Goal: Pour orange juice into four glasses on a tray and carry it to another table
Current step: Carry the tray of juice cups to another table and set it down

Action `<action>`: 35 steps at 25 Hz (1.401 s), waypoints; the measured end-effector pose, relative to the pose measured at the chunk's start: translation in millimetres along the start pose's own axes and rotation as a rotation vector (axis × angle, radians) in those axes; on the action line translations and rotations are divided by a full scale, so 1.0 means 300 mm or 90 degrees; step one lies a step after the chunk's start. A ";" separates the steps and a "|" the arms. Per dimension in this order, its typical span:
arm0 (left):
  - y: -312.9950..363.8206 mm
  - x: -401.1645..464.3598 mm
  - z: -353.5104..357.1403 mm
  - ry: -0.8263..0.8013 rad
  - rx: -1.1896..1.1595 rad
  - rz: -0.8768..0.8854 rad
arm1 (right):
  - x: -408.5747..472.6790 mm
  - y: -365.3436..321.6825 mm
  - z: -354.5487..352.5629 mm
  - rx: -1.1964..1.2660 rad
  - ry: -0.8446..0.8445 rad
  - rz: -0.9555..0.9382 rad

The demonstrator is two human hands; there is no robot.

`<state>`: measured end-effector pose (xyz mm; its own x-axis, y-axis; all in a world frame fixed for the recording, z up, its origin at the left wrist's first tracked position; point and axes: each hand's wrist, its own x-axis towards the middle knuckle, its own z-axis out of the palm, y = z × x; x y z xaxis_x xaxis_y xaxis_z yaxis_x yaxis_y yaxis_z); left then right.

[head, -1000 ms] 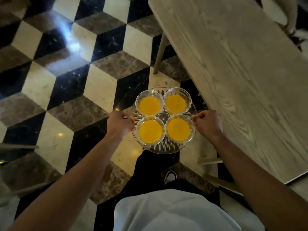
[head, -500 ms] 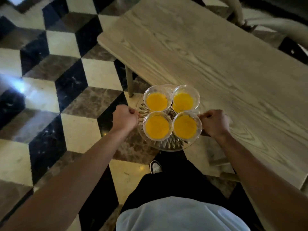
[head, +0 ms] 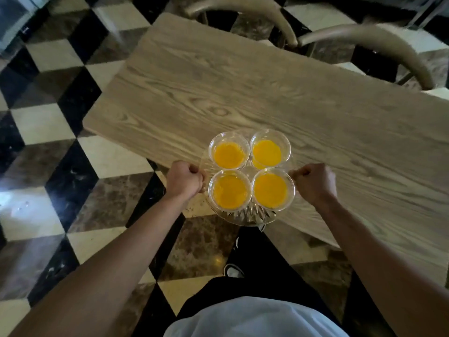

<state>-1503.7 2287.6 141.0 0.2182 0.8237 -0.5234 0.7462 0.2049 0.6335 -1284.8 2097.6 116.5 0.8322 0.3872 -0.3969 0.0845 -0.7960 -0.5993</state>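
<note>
A round clear cut-glass tray (head: 245,218) carries several glasses of orange juice (head: 229,154), packed in a square. My left hand (head: 184,177) grips the tray's left rim and my right hand (head: 314,182) grips its right rim. The tray hangs in the air over the near edge of a light wooden table (head: 243,88). Its far half is above the tabletop, its near half above the floor. The juice surfaces look level.
Two curved wooden chair backs (head: 369,42) stand beyond the table's far side. The floor (head: 48,122) is a cube-pattern of black, cream and brown marble tiles. My dark trousers and a shoe (head: 233,271) show below the tray.
The view has swung round so the table now lies straight ahead. The tray has come forward from beside the table to over its near edge. Both hands keep their grip.
</note>
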 end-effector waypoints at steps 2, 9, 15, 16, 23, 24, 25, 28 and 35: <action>0.071 0.052 0.033 -0.020 0.022 0.005 | 0.051 -0.007 -0.024 0.007 0.007 0.025; 0.273 0.232 0.129 -0.056 0.078 0.046 | 0.233 -0.051 -0.096 0.017 0.033 0.047; 0.391 0.424 0.201 -0.090 0.110 0.049 | 0.357 -0.064 -0.083 0.039 0.066 0.100; 0.409 0.457 0.209 -0.098 0.123 0.053 | 0.375 -0.069 -0.074 0.046 0.071 0.111; 0.528 0.657 0.253 -0.147 0.177 0.111 | 0.450 -0.104 0.010 0.076 0.120 0.177; 0.536 0.684 0.260 -0.158 0.185 0.121 | 0.459 -0.109 0.021 0.077 0.126 0.193; 0.541 0.707 0.267 -0.165 0.192 0.131 | 0.464 -0.111 0.030 0.080 0.130 0.206; 0.542 0.763 0.282 -0.181 0.215 0.143 | 0.474 -0.115 0.064 0.091 0.141 0.229; 0.523 0.859 0.305 -0.200 0.240 0.133 | 0.501 -0.105 0.140 0.085 0.166 0.240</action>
<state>-1272.9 2483.7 53.4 0.5211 0.6163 -0.5905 0.8283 -0.1983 0.5239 -1185.5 2200.4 46.4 0.9024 -0.0597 -0.4268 -0.3065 -0.7851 -0.5382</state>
